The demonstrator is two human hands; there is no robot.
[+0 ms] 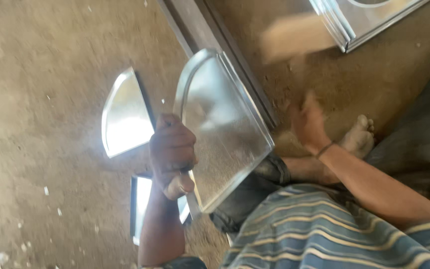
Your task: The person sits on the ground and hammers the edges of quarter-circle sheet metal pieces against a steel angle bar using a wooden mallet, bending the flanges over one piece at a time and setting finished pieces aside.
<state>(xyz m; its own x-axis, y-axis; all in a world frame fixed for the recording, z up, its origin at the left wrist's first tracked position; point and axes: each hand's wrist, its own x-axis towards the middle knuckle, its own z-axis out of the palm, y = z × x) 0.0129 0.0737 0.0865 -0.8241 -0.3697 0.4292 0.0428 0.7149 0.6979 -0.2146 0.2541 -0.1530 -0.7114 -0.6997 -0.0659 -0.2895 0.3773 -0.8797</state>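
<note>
Left hand grips a metal tray above a dirt floor.

Left hand (171, 154), fingers curled tight on the edge of the metal tray (222, 124), holds it tilted; right hand (308, 124) is blurred, fingers unclear. Behind lie a curved metal sheet (124, 117) and stacked trays (359, 17).

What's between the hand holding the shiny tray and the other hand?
In the head view, the shiny metal tray itself lies between the left hand gripping it and the blurred right hand.

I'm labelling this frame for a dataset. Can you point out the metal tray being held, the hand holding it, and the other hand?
metal tray (227, 127), head view, middle of its shiny face.
left hand (172, 154), head view, knuckles closed on the tray's edge.
right hand (307, 124), head view, blurred back of the hand.
</note>
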